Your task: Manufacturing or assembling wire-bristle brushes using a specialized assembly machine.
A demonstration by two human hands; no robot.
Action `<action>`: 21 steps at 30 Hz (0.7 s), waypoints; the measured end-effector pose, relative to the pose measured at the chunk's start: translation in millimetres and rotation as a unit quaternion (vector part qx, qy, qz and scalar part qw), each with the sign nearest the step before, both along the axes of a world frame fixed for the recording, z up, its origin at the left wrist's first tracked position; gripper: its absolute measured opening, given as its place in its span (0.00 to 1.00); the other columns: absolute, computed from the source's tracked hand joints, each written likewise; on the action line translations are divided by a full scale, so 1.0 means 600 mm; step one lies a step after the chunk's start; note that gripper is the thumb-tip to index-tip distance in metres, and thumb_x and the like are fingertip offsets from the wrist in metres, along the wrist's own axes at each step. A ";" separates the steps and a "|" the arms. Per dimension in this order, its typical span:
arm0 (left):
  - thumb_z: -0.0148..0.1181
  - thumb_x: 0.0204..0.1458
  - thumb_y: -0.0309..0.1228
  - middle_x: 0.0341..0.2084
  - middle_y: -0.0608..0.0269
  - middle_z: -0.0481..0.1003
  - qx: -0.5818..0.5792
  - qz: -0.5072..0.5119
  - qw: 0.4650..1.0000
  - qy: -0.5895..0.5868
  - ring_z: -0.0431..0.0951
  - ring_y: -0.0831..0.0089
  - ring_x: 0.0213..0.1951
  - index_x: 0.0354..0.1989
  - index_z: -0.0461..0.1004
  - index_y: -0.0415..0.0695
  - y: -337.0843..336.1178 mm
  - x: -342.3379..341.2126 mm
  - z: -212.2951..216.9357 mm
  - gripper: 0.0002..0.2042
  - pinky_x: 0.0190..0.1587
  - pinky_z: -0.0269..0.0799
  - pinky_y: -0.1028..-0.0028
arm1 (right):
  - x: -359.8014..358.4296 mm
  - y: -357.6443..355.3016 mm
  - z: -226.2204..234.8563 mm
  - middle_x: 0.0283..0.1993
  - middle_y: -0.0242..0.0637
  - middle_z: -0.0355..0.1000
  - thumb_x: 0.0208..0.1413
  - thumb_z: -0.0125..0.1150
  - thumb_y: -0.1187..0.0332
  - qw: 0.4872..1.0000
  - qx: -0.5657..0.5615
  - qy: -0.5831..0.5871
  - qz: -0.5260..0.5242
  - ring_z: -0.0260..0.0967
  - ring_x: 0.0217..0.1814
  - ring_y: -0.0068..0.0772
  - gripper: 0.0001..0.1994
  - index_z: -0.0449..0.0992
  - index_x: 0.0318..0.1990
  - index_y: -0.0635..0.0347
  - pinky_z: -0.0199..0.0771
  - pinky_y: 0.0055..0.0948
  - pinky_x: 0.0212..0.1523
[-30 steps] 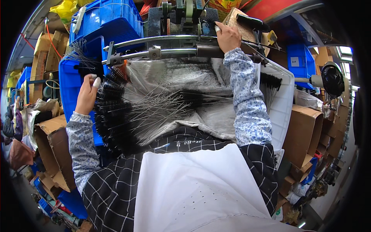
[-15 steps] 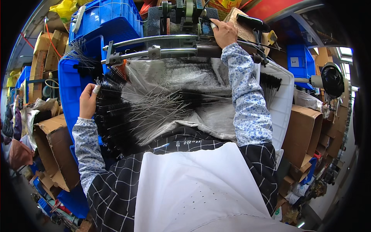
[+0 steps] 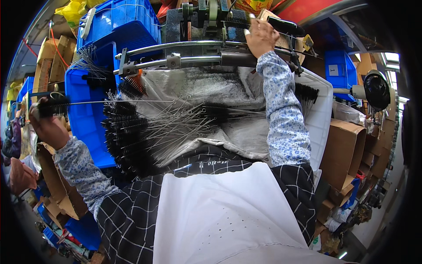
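Blue crate: a big blue crate (image 3: 90,127) stood at the left, and black bristle heads of many brushes poked over its edge.
Brush pile: the pile of wire brushes (image 3: 145,132) lay across the person's lap on a grey sack (image 3: 228,132), black fuzzy ends to the left and thin wire stems fanning to the right.
White bin: a white bin (image 3: 321,119) sat at the right, with a few black brush heads (image 3: 305,93) peeking over its rim behind the sleeve.
Upper crate: another blue crate (image 3: 127,22) sat higher up (what was in it could not be seen).
Left hand: the left hand (image 3: 46,125) was out at the far left, fingers curled tight around the black end of one brush (image 3: 55,104), whose long wire ran right above the pile.
Right hand: the right hand (image 3: 260,37) was up on the machine (image 3: 206,17), fingers bent around a part of it; what it pinched was too small to tell.
Hard to see: the left edge was dark and bent, so things there were blurry.
Around: metal bars (image 3: 176,57) crossed in front of the machine, cardboard boxes (image 3: 347,149) stood at the right, and a white apron (image 3: 220,215) hid the lap below.
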State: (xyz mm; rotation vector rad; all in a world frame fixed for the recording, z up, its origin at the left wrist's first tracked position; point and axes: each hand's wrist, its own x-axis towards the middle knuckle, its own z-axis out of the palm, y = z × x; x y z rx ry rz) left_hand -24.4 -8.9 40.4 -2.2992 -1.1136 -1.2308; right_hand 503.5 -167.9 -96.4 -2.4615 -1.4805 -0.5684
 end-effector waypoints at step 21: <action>0.51 0.35 0.16 0.31 0.53 0.69 0.050 0.088 0.992 0.082 0.69 0.56 0.35 0.34 0.70 0.37 -0.038 0.006 0.026 0.13 0.40 0.66 0.66 | -0.083 0.037 -0.006 0.42 0.33 0.67 0.44 0.51 0.66 0.985 0.060 0.157 -0.050 0.63 0.44 0.32 0.16 0.69 0.44 0.53 0.54 0.41 0.46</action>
